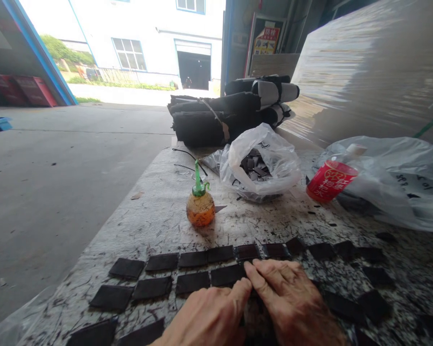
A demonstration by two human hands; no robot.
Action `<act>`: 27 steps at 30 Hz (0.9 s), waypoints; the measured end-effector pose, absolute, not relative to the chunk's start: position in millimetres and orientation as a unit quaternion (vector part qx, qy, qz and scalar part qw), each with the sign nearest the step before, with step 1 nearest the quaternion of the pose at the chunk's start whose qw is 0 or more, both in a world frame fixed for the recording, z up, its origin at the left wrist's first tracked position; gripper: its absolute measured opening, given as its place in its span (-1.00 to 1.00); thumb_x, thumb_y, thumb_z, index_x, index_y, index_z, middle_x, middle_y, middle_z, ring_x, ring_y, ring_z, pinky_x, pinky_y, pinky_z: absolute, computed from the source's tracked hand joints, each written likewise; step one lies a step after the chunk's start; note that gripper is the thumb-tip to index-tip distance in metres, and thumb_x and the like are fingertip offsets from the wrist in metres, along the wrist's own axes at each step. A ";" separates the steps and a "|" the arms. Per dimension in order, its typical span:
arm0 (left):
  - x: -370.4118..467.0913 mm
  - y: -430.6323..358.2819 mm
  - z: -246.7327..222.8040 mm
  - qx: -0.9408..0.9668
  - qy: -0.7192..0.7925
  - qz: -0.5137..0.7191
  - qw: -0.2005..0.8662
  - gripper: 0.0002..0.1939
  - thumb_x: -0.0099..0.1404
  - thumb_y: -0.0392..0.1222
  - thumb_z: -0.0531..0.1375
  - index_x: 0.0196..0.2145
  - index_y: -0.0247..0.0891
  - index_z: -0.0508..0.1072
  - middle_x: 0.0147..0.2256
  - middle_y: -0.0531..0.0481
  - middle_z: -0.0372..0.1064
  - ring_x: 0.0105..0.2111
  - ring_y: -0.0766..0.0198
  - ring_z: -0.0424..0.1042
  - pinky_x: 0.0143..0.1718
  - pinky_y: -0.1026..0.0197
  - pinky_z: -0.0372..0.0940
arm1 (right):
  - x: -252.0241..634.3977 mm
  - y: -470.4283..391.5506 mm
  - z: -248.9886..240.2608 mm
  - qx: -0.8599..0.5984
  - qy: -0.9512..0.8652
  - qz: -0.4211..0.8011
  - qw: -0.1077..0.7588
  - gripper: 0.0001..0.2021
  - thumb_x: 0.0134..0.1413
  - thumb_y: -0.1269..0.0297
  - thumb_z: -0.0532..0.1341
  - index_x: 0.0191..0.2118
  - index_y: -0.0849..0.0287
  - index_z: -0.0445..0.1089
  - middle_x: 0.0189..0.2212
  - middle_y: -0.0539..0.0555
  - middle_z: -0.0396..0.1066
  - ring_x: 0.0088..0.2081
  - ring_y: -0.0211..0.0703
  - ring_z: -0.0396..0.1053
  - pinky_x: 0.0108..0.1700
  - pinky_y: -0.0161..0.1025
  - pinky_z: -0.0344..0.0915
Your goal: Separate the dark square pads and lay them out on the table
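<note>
Several flat black square pieces (pixel 191 283) lie in rough rows across the near part of the worktop. My left hand (pixel 212 312) is curled, its index finger pressed down at the edge of a black piece in the middle. Close against it, my right hand (pixel 292 298) has its fingers bent and held together, tips pressing on the same spot. The hands nearly touch and cover most of that piece. Beyond the rows stands a squeeze-type oil can (pixel 201 209) with a green spout and orange liquid inside.
A speckled white worktop (pixel 151 192) carries dark scraps. Behind the can sit an open plastic bag (pixel 238 168) of black pieces, a red-labelled bottle (pixel 332 180) and another plastic bag (pixel 411 187). Black rolls (pixel 216 120) are stacked at the far end; a wrapped stack (pixel 375 67) rises right.
</note>
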State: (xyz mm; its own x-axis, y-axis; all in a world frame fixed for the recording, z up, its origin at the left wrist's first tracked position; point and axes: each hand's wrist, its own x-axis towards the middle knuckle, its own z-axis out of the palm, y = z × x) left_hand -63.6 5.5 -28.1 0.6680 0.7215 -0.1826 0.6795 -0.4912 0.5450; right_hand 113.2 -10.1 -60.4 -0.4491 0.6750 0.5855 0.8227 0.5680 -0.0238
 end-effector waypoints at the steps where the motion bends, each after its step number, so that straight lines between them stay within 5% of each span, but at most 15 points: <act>1: -66.0 5.0 -21.8 0.852 0.414 0.049 0.317 -0.53 0.05 -0.41 -0.02 -0.05 -0.23 0.29 -0.34 -0.07 0.47 -0.44 0.22 0.43 -0.43 0.30 0.27 | 110.9 -10.4 -61.1 -0.452 -0.838 -0.130 0.278 -0.64 0.22 0.39 -0.12 -0.06 0.19 0.38 -0.22 0.08 0.46 -0.19 -0.09 0.34 -0.08 -0.14 0.13; 6: -68.8 6.6 5.1 0.752 0.448 0.182 0.448 -0.75 0.19 -0.28 -0.03 -0.30 -0.25 0.44 -0.31 -0.03 0.43 -0.32 0.28 0.35 -0.30 0.36 0.22 | 108.4 -12.1 -57.0 -0.473 -0.827 -0.082 0.292 -0.66 0.09 0.45 -0.01 -0.08 0.11 0.39 -0.23 0.04 0.46 -0.21 -0.08 0.34 -0.10 -0.13 0.13; 12: -64.8 3.9 12.6 0.558 0.537 0.158 0.612 -0.82 0.16 -0.09 0.06 -0.41 -0.24 0.34 -0.62 0.22 0.01 -0.70 0.48 -0.03 -0.71 0.39 -0.09 | 129.6 -11.1 -36.3 -0.481 -0.829 0.055 0.281 -0.63 0.00 0.54 0.02 -0.18 -0.01 0.41 -0.18 -0.05 0.44 -0.16 -0.17 0.37 -0.10 -0.19 0.26; 16: -62.4 -1.4 2.2 0.484 0.562 0.125 0.659 -0.80 0.13 -0.03 0.09 -0.42 -0.23 0.27 -0.64 0.25 -0.02 -0.74 0.50 -0.13 -0.76 0.35 -0.26 | 137.5 -15.1 -21.8 -0.530 -0.758 0.180 0.335 -0.73 0.11 0.36 0.03 -0.13 0.02 0.38 -0.20 -0.02 0.46 -0.17 -0.23 0.41 -0.16 -0.35 0.35; 21: -58.3 -1.2 2.1 0.573 0.508 0.167 0.621 -0.74 0.16 -0.02 0.08 -0.48 -0.28 0.25 -0.62 0.19 -0.02 -0.60 0.45 -0.05 -0.63 0.36 -0.13 | 129.6 -15.5 -15.1 -0.551 -0.706 0.311 0.319 -0.74 0.02 0.20 0.16 -0.13 0.04 0.39 -0.31 -0.03 0.50 -0.32 -0.23 0.46 -0.31 -0.44 0.37; 27: -71.7 7.2 24.1 0.755 0.503 0.051 0.418 -0.85 0.19 -0.15 0.03 -0.43 -0.25 0.33 -0.54 0.11 0.22 -0.48 0.35 0.20 -0.45 0.33 0.09 | 131.6 7.4 -19.4 -0.605 -0.657 0.316 0.320 -0.80 0.01 0.16 0.12 -0.29 0.09 0.42 -0.47 -0.04 0.46 -0.44 -0.24 0.40 -0.42 -0.42 0.30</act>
